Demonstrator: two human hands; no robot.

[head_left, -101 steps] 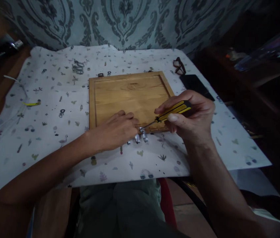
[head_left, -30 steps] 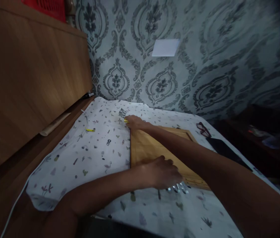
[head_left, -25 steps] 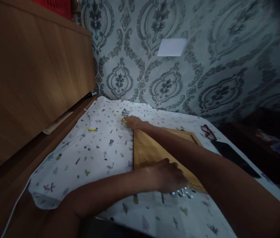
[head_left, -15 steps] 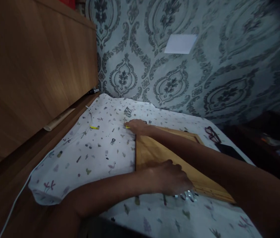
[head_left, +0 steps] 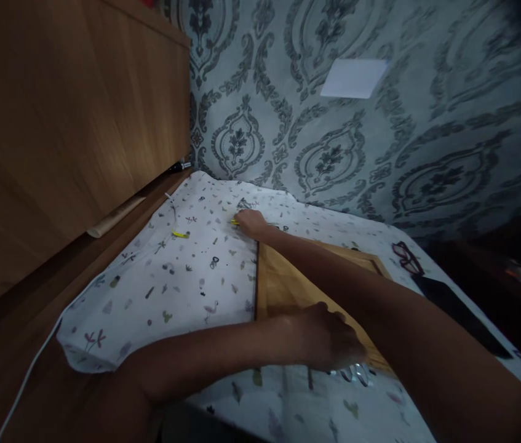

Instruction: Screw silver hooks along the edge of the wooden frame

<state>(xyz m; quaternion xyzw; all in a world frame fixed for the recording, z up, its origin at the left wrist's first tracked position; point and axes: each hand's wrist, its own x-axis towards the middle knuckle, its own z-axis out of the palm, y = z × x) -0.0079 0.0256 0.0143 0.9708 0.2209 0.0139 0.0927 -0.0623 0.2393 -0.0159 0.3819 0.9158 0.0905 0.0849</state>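
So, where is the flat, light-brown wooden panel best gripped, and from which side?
Probably grip the panel by its straight, mostly exposed left edge, coming from the left; the right forearm crosses the panel, and the left hand is at its near edge.

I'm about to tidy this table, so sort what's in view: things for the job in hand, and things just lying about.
Job, apparently:
Tan rectangular wooden panel under the left hand
Yellow tool, mostly hidden, in the right hand
Shiny silver metal pieces near each hand

Lying about, probably:
Dark-framed eyeglasses
Flat black rectangular slab
Small yellow strip
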